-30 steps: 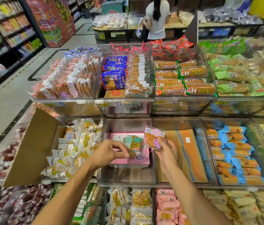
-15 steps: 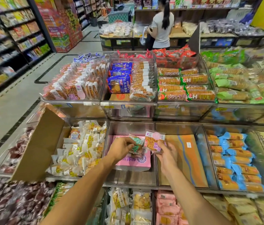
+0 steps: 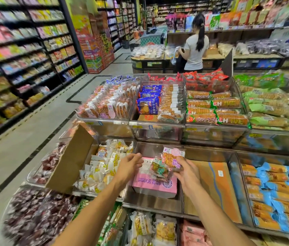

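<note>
Right hand (image 3: 187,172) pinches pink-topped packet (image 3: 173,158), and seemingly green packet (image 3: 160,170) too, above the pink box (image 3: 155,186) in the middle bin (image 3: 150,201). Left hand (image 3: 128,166) is spread just beside them, empty. Packets look light, crinkly and slippery, with crushable contents — best gripped at the sealed edges.

— Where do we stand?
— We stand in a shop aisle, on a pale grey floor (image 3: 24,148) with a dark line (image 3: 79,93) running along it.
— What do we see on our left?
— Tall dark shelves (image 3: 15,50) packed with coloured packets, all blurred, and a stack of cartons (image 3: 95,50) at their end.
— And ahead?
— We face tiers of clear bins (image 3: 157,134) full of wrapped snacks, with a brown cardboard sheet (image 3: 70,157) leaning in one. Beyond them a person (image 3: 196,48) in a light top stands at a low bench (image 3: 147,65), turned away from us. Far shelves (image 3: 229,20) line the back wall. The light is bright and even.
</note>
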A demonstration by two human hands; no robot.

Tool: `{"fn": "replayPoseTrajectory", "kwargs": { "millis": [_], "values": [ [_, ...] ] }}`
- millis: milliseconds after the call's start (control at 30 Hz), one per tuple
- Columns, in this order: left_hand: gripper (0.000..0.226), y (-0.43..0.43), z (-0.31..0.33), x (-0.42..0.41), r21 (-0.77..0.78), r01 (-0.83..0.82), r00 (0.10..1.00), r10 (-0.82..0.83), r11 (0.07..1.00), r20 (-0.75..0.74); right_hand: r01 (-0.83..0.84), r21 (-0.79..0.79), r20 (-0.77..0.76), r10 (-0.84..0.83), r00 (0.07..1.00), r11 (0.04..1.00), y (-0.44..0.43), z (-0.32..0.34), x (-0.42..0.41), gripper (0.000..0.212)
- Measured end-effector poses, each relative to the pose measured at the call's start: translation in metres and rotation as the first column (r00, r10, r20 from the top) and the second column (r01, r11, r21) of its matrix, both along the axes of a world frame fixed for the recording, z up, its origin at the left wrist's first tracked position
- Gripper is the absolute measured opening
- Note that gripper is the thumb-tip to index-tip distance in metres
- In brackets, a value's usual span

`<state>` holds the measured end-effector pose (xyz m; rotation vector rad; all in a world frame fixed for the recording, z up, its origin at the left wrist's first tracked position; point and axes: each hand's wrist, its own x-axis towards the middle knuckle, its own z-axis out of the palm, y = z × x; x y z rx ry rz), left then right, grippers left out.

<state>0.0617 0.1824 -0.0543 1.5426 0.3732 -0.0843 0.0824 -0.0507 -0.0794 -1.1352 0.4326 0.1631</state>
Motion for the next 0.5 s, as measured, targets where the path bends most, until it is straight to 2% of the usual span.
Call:
{"fn": "replayPoseTrajectory", "kwargs": {
  "millis": [33,100,167,233,300,367,400,500],
  "values": [
    [0.027,0.002,0.008,-0.01,0.027,-0.018,1.0,0.017,0.999,0.026,-0.043,0.001,0.019,0.043,0.999,0.999,0.005,0.003,-0.001,0.029],
    [0.029,0.011,0.015,-0.032,0.277,-0.051,0.996,0.028,0.96,0.088,-0.122,-0.009,0.043,0.122,0.992,0.993,0.018,0.005,-0.004,0.031],
    [0.035,0.022,0.021,-0.056,0.525,-0.091,0.991,0.026,0.846,0.13,-0.205,-0.013,0.055,0.205,0.977,0.979,0.032,0.009,-0.008,0.027],
    [0.042,0.033,0.026,-0.08,0.706,-0.126,0.989,0.035,0.697,0.141,-0.281,-0.027,0.062,0.282,0.957,0.959,0.046,0.013,-0.016,0.017],
    [0.045,0.042,0.031,-0.108,0.877,-0.134,0.99,0.019,0.462,0.141,-0.353,-0.028,0.074,0.355,0.932,0.935,0.062,0.016,-0.027,0.012],
    [0.049,0.052,0.034,-0.135,0.959,-0.119,0.993,0.033,0.257,0.114,-0.409,-0.018,0.071,0.41,0.91,0.912,0.08,0.017,-0.04,0.013],
    [0.051,0.057,0.037,-0.149,0.975,-0.112,0.993,0.062,0.192,0.102,-0.436,-0.016,0.065,0.436,0.897,0.9,0.089,0.017,-0.047,0.015],
    [0.052,0.07,0.042,-0.192,0.993,-0.088,0.983,0.167,0.084,0.073,-0.543,-0.009,0.064,0.543,0.837,0.839,0.117,0.018,-0.072,0.014]
  ]
}}
